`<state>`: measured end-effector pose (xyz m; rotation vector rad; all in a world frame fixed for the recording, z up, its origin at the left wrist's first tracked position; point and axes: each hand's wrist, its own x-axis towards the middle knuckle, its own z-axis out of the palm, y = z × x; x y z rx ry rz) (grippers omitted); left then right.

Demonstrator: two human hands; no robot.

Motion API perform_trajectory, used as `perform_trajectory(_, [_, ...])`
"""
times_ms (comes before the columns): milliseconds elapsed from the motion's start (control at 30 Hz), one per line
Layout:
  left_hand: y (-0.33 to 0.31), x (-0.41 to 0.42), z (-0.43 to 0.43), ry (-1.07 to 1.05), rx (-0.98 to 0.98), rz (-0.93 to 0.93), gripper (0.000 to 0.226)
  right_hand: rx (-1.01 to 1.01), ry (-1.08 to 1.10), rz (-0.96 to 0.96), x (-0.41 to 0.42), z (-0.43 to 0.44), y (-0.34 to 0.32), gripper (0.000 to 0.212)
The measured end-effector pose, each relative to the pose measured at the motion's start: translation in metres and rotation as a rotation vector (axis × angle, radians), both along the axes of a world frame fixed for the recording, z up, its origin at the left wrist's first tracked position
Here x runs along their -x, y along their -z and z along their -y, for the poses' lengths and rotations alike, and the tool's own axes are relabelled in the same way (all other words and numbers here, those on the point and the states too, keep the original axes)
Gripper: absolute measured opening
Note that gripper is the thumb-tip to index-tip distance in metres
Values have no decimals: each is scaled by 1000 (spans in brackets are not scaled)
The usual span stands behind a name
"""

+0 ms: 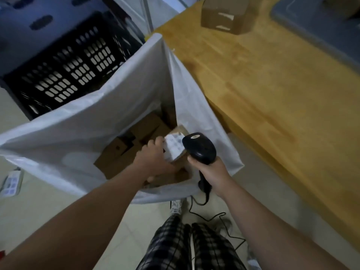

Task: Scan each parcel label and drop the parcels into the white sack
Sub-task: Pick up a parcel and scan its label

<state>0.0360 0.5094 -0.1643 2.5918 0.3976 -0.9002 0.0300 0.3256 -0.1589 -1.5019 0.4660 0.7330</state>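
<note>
1. the left hand (153, 156) has its fingers curled round a small brown parcel (180, 131), white label (174, 146) facing up.
2. the right hand (212, 172) grips the black scanner (200, 149) tight. the scanner's head is just beside the label, right of the left hand.
3. the left hand holds the parcel over the open white sack (116, 106). more brown boxes (115, 158) lie below it.
4. another box (224, 16) sits on the wooden table (272, 84), far ahead of the right hand.
</note>
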Motion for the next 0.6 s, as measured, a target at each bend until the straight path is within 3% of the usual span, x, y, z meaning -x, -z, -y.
perform_trajectory(100, [23,-10,-24,431,-295,-141,100,77,-118,46,-7,-1,17,31])
perform_trajectory(200, [63,-10,-33,427,-276,-225,109,190,-218,91,-8,-7,39,37])
perform_trajectory(400, [118,7,-27,415,-220,-378,103,483,-259,136,-1,-16,73,42])
perform_trajectory(600, [116,-10,-29,422,-193,-400,100,538,-215,165,-1,-17,75,40])
